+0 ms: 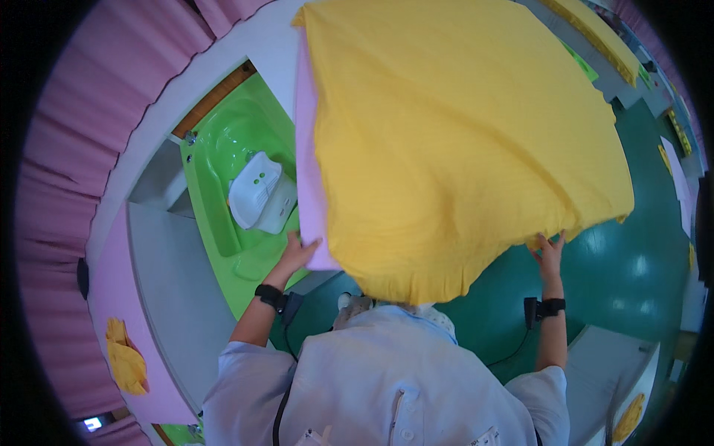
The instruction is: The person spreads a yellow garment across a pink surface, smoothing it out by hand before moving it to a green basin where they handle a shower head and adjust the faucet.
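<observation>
A yellow cloth sheet (pixel 461 134) lies over a pink-topped table (pixel 310 171), whose pink strip shows along the left side. The sheet's near edge hangs in a loose, wavy fold in front of me. My left hand (pixel 296 256) touches the near left pink corner, thumb and fingers spread apart, without the sheet in it. On the right, my right hand (pixel 549 256) pinches the hem of the sheet near its right corner. Some of its fingertips are hidden under the cloth. Both wrists wear black straps with small devices.
A green basin (pixel 216 245) left of the table holds a white plastic baby-bath seat (pixel 256 193). A yellow cloth (pixel 126 360) lies on a pink-topped counter (pixel 123 282). Pink curtains (pixel 89 134) hang behind. A white cabinet (pixel 610 372) stands at the lower right on green floor (pixel 617 260).
</observation>
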{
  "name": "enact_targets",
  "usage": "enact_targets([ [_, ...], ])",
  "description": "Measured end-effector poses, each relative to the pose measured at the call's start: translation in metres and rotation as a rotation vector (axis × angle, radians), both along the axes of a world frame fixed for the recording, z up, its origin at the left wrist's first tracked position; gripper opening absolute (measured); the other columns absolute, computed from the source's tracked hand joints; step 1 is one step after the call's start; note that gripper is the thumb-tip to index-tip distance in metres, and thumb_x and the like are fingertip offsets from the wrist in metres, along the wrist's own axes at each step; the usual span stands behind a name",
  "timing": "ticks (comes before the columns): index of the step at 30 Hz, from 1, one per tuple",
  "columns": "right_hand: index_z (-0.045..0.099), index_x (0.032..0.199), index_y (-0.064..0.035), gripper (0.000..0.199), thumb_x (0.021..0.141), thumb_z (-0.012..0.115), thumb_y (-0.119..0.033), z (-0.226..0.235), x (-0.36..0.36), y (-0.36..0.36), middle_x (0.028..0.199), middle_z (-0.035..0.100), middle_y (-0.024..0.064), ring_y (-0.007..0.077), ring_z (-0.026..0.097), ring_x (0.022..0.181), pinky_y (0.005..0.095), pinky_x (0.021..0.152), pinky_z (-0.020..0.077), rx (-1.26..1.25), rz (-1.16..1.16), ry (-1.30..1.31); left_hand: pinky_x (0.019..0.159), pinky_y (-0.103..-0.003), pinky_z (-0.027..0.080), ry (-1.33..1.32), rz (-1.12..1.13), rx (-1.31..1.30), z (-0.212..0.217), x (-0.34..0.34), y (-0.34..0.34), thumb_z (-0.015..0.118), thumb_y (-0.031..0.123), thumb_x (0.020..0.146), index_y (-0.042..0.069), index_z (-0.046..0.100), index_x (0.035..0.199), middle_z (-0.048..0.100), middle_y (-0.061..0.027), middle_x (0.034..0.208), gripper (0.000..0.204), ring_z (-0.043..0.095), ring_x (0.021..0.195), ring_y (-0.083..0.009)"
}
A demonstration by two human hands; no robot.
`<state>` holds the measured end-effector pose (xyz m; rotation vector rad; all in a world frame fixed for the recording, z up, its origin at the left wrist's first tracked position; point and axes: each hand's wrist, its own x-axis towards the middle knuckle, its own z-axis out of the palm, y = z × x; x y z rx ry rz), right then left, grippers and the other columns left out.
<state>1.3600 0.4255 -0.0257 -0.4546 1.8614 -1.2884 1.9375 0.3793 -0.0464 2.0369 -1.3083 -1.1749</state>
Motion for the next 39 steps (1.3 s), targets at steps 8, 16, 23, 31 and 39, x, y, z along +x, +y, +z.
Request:
enact_targets([
  [8, 0.007, 0.135, -0.0105, 0.087, 0.074, 0.068, -0.016, -0.022, 0.177, 0.047, 0.12, 0.04, 0.0164, 0.0236, 0.048, 0.104, 0.0331, 0.076, 0.0468, -0.045, 0.099, 0.001, 0.059, -0.034, 0.048, -0.125, -0.404, -0.507, 0.038, -0.049, -0.045, 0.067, 0.014, 0.069, -0.002, 0.061, 0.087, 0.061, -0.0181, 0.073, 0.025, 0.06, 0.064, -0.0271],
  [16, 0.024, 0.126, 0.0025, 0.08, 0.067, 0.074, -0.014, -0.052, 0.236, 0.08, 0.116, 0.045, 0.0204, 0.0285, 0.047, 0.106, 0.034, 0.091, 0.0387, 0.006, -0.064, 0.384, 0.075, -0.033, 0.049, 1.03, -0.441, 0.074, 0.044, -0.117, -0.06, 0.054, 0.029, 0.088, 0.004, 0.047, 0.116, 0.06, -0.0065, 0.102, 0.038, 0.059, 0.085, -0.02],
  [23, 0.036, 0.119, -0.0033, 0.052, 0.074, 0.063, -0.002, -0.039, 0.226, 0.091, 0.096, 0.053, 0.012, 0.0185, 0.054, 0.081, 0.0289, 0.073, 0.0462, -0.081, -0.056, 0.429, 0.09, -0.032, 0.042, 1.552, -0.222, 0.201, 0.053, -0.116, -0.055, 0.054, 0.01, 0.086, 0.001, 0.043, 0.119, 0.051, -0.0093, 0.118, 0.036, 0.051, 0.106, -0.021],
  [31, 0.035, 0.116, -0.0073, 0.042, 0.08, 0.051, 0.009, 0.003, 0.246, 0.112, 0.08, 0.048, 0.0035, 0.0105, 0.049, 0.062, 0.0219, 0.052, 0.0452, -0.318, -0.2, -0.297, 0.094, -0.034, 0.04, 1.271, -0.243, 0.245, 0.047, 0.021, -0.016, 0.06, -0.006, 0.075, 0.0, 0.038, 0.124, 0.048, -0.0106, 0.122, 0.054, 0.047, 0.113, -0.0232],
  [39, 0.034, 0.114, -0.0076, 0.041, 0.08, 0.057, 0.0, -0.002, 0.289, 0.093, 0.079, 0.055, 0.0056, 0.0141, 0.057, 0.065, 0.023, 0.053, 0.0454, -0.183, -0.092, -0.27, 0.094, -0.032, 0.039, 1.321, -0.321, 0.153, 0.02, 0.042, 0.033, 0.055, -0.009, 0.076, 0.003, 0.036, 0.127, 0.045, -0.0112, 0.126, 0.056, 0.046, 0.114, -0.0227],
])
